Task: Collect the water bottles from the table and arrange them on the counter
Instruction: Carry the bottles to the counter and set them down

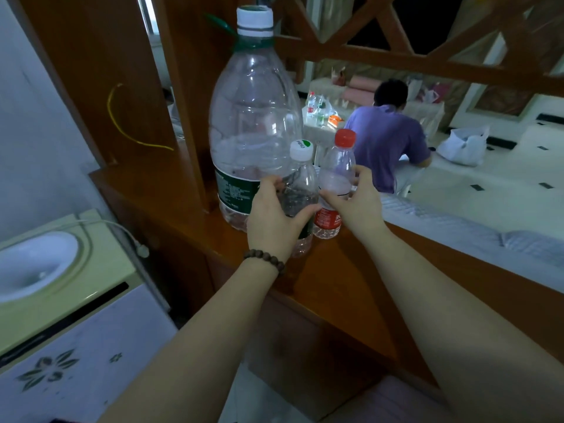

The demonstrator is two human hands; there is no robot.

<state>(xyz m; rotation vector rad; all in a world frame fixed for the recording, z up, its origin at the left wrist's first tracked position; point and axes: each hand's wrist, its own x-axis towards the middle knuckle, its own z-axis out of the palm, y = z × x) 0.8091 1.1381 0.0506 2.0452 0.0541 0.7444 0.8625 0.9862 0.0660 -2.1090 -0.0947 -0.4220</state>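
Left hand (272, 216) wrapped around white-capped bottle (300, 190), upright on wooden tabletop (341, 270) | right hand (355, 200) curled around red-capped bottle (337, 178), upright just right of it, touching | large clear bottle (254, 117) standing just behind-left of both | more bottles on far table (316, 125) beyond.
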